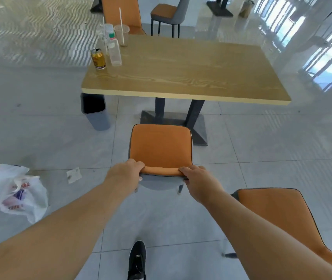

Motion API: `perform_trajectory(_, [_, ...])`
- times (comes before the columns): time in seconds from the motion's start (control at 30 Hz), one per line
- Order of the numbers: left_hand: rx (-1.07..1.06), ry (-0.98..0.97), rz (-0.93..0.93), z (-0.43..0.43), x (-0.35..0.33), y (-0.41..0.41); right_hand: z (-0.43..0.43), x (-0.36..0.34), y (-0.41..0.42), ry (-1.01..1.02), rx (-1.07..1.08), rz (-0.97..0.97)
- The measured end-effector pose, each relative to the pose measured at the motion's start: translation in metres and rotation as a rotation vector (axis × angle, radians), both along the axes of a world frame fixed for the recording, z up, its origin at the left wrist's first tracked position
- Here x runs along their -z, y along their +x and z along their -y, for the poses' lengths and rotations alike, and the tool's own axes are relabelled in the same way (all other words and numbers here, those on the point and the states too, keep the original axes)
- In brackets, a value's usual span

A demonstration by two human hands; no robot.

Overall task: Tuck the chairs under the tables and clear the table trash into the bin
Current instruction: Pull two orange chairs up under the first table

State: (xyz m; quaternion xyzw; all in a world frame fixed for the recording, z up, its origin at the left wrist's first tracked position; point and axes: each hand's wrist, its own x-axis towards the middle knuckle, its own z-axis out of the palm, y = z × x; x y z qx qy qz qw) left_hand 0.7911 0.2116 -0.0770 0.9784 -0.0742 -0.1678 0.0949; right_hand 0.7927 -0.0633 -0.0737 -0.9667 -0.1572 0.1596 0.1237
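At 6 o'clock a black shoe [137,259] is planted on the tiled floor, and a second orange chair [278,217] stands just beside the right forearm at 4 o'clock, not yet tucked. Both hands are curled over the top edge of the backrest of the orange chair [160,145] in the middle: the left hand [127,170] wraps its left corner, the right hand [196,178] its right corner, fingers over the front and thumbs apparently behind. A grip at both corners likely keeps the chair square while it is pushed. Its seat points toward 12 o'clock, at the table base, and sits apart from the table edge, so the tucking step looks in progress.

At 9 o'clock a white plastic bag [17,190] and a paper scrap [73,174] lie on the floor. Farther, at 11 o'clock, the grey bin [95,112] stands partly under the corner of the tabletop [181,71], handy for the trash right above it: a gold can [98,58], a clear bottle [114,51] and a plastic cup [122,35] with a straw, clustered together. Beyond, more chairs stand at 12 o'clock.
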Motion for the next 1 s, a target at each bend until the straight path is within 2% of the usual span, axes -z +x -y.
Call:
perform_trajectory(0.23, [0.026, -0.022, -0.037, -0.033, -0.005, 0.097, -0.037, -0.002, 0.078, -0.027, 0.08, 0.003])
perform_trajectory(0.37, [0.085, -0.068, -0.037, -0.008, -0.011, 0.126, -0.016, -0.008, 0.102, -0.081, 0.192, 0.038])
perform_trajectory(0.43, [0.148, -0.045, -0.076, 0.009, -0.013, 0.125, 0.001, -0.011, 0.105, -0.138, 0.212, -0.003])
perform_trajectory(0.53, [0.197, 0.059, -0.111, 0.027, -0.018, 0.109, 0.019, -0.017, 0.092, -0.147, 0.17, -0.058])
perform_trajectory(0.67, [0.165, 0.344, -0.152, 0.07, -0.052, 0.1, 0.047, -0.029, 0.049, -0.064, 0.237, 0.042])
perform_trajectory(0.73, [0.185, 0.432, -0.112, 0.116, -0.076, 0.091, 0.076, -0.04, 0.017, -0.084, 0.261, 0.057])
perform_trajectory(0.77, [0.23, 0.417, -0.05, 0.144, -0.086, 0.082, 0.097, -0.046, -0.002, -0.1, 0.275, 0.056])
perform_trajectory(0.83, [0.342, 0.267, 0.062, 0.208, -0.102, 0.054, 0.147, -0.059, -0.045, -0.135, 0.314, 0.064])
perform_trajectory(0.9, [0.411, 0.068, 0.051, 0.278, -0.112, 0.011, 0.204, -0.074, -0.097, -0.165, 0.372, 0.091])
perform_trajectory(1.0, [0.467, -0.082, 0.017, 0.382, -0.12, -0.071, 0.293, -0.097, -0.187, -0.194, 0.484, 0.126])
